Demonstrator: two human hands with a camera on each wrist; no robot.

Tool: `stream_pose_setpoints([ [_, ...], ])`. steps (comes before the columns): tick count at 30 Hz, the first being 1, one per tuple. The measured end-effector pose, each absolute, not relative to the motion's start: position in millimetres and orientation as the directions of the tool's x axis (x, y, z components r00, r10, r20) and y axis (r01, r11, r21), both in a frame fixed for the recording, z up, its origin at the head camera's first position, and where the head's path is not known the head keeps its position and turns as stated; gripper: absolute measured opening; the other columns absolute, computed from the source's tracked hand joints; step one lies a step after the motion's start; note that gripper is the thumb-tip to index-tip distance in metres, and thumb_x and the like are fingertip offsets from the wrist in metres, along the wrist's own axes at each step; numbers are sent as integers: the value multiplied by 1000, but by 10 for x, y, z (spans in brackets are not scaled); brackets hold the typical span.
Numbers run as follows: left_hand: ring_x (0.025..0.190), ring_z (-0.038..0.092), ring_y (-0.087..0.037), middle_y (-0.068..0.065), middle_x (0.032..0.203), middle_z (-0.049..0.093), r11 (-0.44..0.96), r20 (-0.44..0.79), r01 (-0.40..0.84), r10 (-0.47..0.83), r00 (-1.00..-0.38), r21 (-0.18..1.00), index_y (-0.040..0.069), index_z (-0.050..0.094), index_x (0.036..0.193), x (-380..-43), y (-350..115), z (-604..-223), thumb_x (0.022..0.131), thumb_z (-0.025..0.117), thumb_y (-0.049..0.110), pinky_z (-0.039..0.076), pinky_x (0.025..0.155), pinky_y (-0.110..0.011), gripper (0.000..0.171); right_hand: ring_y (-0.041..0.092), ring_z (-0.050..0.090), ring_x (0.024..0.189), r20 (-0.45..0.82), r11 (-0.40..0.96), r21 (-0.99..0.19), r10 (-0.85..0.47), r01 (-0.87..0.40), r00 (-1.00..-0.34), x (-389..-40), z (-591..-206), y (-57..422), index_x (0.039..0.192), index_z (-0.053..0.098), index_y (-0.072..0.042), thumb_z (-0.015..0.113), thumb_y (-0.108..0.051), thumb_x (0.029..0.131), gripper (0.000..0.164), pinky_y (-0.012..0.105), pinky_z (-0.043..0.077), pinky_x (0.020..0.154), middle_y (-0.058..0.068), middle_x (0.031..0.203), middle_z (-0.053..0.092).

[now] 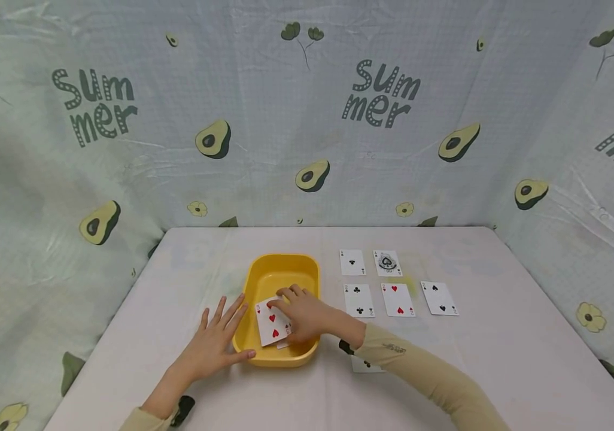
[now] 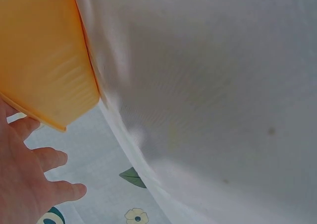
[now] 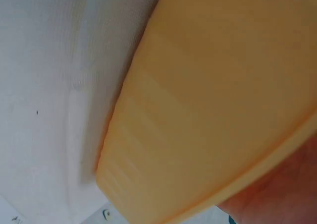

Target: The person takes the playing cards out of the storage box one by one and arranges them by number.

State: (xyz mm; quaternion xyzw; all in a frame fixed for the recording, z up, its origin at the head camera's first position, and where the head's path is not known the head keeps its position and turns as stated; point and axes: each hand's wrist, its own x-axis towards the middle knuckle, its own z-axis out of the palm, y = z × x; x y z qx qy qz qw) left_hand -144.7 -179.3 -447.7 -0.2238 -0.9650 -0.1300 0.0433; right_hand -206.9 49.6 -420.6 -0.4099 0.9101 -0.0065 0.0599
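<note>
In the head view, my right hand [image 1: 307, 312] reaches over the right side of a yellow tray [image 1: 285, 263], fingers curled at a three of hearts card [image 1: 270, 326] inside, seemingly holding it by its right side. The edge of another card [image 1: 282, 345] shows beneath it. My left hand [image 1: 212, 344] lies with spread fingers against the tray's left rim. The left wrist view shows those fingers [image 2: 52, 158] beside the tray's outer wall [image 2: 44, 60]. In the right wrist view the tray wall [image 3: 198, 110] hides the card, and only part of the right hand [image 3: 277, 194] shows.
Right of the tray lie an ace of clubs [image 1: 352, 263], an ace of spades [image 1: 377, 263], a two of clubs [image 1: 359, 300], a two of hearts [image 1: 398, 299] and a two of spades [image 1: 439, 298]. My right forearm partly covers a clubs card [image 1: 367, 366]. Patterned cloth [image 1: 264, 120] surrounds the table.
</note>
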Motion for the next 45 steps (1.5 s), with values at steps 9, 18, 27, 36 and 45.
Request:
stream_pose_setpoints([
  [9,134,14,-43,-3,151,15,870,153,439,413,-898,223,13,25,142,-1447,-1784,-4496,73,54,64,15,99,-67,90,22,33,122,-51,676,-107,-736,-729,-675,-2064,-4074,670,134,34,-24,68,-40,71,73,37,38,99,5,138,34],
  [18,134,14,-43,-4,151,14,870,148,436,412,-899,229,12,25,142,-1463,-1778,-4516,73,54,64,15,98,-67,90,24,31,123,-55,704,-159,-706,-692,-706,-1998,-3976,862,136,32,-25,66,-38,74,72,43,35,100,5,139,31],
  [27,134,14,-42,-5,151,15,870,157,434,406,-900,235,12,25,142,-1456,-1772,-4506,73,57,61,15,99,-67,91,24,32,122,5,692,-218,-704,-688,-710,-1912,-3923,1129,137,31,-25,66,-36,74,72,43,38,98,6,140,29],
  [36,135,14,-42,-5,151,15,862,151,438,412,-898,253,13,22,143,-1430,-1761,-4525,73,57,61,15,98,-67,92,20,34,118,74,685,-198,-703,-701,-707,-1803,-4010,1457,135,33,-25,65,-37,74,70,37,43,93,3,138,30],
  [45,137,10,-38,-6,151,15,854,179,453,419,-890,255,12,22,143,-1463,-1785,-4522,73,57,61,15,98,-67,92,21,35,118,158,666,-208,-700,-716,-697,-1709,-3998,1741,133,36,-22,68,-32,71,71,38,46,87,6,136,34],
])
